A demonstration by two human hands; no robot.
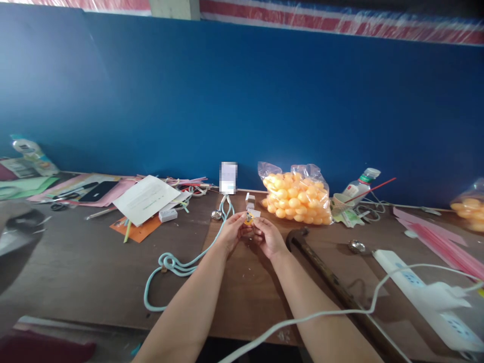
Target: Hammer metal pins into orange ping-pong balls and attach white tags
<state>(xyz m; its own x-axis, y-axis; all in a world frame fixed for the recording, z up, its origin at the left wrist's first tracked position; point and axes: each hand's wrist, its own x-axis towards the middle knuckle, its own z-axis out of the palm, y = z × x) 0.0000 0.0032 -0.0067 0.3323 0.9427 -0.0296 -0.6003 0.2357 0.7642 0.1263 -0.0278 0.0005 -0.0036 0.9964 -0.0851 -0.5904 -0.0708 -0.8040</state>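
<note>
Both my hands meet over the brown table, fingers pinched around a small yellow thing with a shiny metallic middle (249,218); its exact kind is too small to tell. My left hand (231,233) grips its left side, and my right hand (270,237) grips its right side. Just behind the right fingertips shows a small white piece (256,214). Beyond the hands stands a little white box (250,200). A silvery round thing (216,215) lies left of the fingers, near a light-blue cord (177,267) that loops past my left forearm.
Behind to the right sits a clear bag of orange balls (297,199). A dark curved stick (321,269) lies beside my right forearm, with a white power strip (406,275) farther right. A white cable (287,322) crosses over that forearm. Papers (147,199) clutter the left.
</note>
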